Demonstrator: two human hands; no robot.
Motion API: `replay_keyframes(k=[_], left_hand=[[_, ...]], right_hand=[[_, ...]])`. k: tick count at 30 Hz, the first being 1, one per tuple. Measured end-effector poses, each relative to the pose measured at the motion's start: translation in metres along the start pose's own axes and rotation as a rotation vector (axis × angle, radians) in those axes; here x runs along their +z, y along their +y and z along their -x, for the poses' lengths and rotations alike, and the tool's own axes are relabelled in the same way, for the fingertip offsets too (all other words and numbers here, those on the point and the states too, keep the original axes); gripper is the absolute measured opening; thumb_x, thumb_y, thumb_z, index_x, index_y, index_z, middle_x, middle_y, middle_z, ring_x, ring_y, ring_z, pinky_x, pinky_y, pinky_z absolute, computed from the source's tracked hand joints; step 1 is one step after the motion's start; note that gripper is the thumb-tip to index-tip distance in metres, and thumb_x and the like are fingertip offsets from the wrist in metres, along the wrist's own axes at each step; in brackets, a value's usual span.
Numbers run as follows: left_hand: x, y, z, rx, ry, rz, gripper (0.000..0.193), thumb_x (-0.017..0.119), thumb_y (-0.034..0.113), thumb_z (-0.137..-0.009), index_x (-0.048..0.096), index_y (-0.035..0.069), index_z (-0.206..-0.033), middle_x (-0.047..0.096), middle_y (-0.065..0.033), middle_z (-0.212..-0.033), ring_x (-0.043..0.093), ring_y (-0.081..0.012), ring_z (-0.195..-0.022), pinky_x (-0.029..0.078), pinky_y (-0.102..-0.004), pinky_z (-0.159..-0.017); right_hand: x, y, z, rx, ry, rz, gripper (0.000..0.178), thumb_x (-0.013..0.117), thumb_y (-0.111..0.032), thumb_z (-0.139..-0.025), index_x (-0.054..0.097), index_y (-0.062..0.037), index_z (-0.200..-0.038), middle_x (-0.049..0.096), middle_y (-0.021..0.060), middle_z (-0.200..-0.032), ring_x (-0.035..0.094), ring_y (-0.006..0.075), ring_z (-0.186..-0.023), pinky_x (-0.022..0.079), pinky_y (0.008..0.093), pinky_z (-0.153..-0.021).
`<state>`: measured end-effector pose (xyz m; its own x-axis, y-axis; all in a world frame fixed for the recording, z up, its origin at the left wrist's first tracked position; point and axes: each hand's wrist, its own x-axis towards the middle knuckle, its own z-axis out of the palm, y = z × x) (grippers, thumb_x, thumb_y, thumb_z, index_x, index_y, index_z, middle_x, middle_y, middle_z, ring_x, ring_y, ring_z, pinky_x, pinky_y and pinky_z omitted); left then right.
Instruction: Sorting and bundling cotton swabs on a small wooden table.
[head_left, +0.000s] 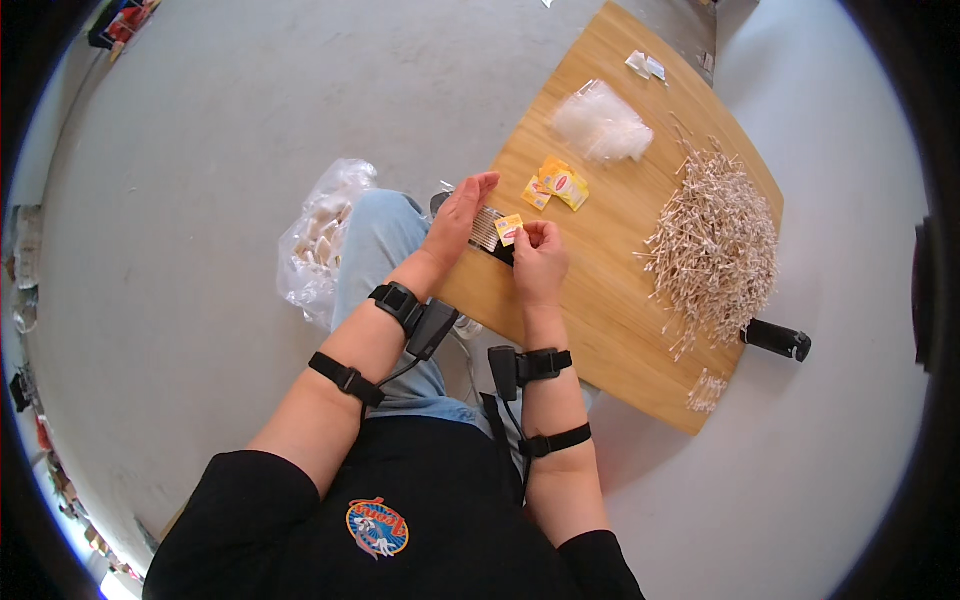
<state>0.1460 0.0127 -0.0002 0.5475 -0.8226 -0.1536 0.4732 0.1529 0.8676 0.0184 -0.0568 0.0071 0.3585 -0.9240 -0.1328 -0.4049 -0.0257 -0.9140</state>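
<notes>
My left hand [460,218] rests on edge at the table's left side, its fingers stretched out and nothing gripped in it. Beside its palm lies a row of cotton swabs [484,231] on a black holder [504,254], partly hidden by both hands. My right hand [541,264] pinches a small yellow card [508,228] between thumb and fingers, just over the right end of the swabs. Several more yellow cards [566,187] lie a little farther off on the wooden table [590,290].
A large heap of loose cotton swabs [715,245] covers the table's right side, with a black cylinder [775,340] at its edge. Clear plastic bags [602,122] and small white pieces [645,66] lie toward the far end. A filled clear bag [318,240] stands left of my knee.
</notes>
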Motion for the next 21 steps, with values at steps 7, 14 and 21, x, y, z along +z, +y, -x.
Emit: replay_keyframes(k=[7, 14, 21], left_hand=[[0.002, 0.0, -0.001, -0.004, 0.01, 0.018, 0.058, 0.029, 0.043, -0.108, 0.044, -0.005, -0.136, 0.047, -0.0158, -0.142, 0.04, -0.0226, -0.137, 0.026, -0.036, -0.12], [-0.001, -0.004, -0.004, 0.003, 0.015, 0.103, 0.056, 0.029, 0.041, -0.108, 0.045, -0.006, -0.134, 0.048, -0.0158, -0.141, 0.041, -0.0228, -0.137, 0.027, -0.0361, -0.12], [-0.004, -0.006, -0.003, -0.018, 0.034, 0.119, 0.055, 0.029, 0.04, -0.108, 0.045, -0.006, -0.134, 0.047, -0.0163, -0.142, 0.04, -0.0232, -0.138, 0.026, -0.0364, -0.12]], right_hand=[[0.005, -0.013, 0.006, -0.063, -0.108, 0.139, 0.011, 0.068, -0.01, -0.086, 0.063, 0.0, -0.09, 0.069, 0.0153, -0.081, 0.068, 0.0263, -0.073, 0.053, 0.0367, -0.068], [0.019, -0.022, -0.005, -0.268, -0.142, 0.351, 0.011, 0.069, -0.009, -0.082, 0.065, -0.0005, -0.088, 0.068, 0.0187, -0.084, 0.067, 0.0352, -0.081, 0.052, 0.0426, -0.072], [0.011, -0.023, 0.001, -0.015, -0.152, 0.315, 0.011, 0.069, -0.01, -0.08, 0.066, -0.0009, -0.086, 0.068, 0.0197, -0.084, 0.067, 0.0357, -0.081, 0.052, 0.043, -0.072]])
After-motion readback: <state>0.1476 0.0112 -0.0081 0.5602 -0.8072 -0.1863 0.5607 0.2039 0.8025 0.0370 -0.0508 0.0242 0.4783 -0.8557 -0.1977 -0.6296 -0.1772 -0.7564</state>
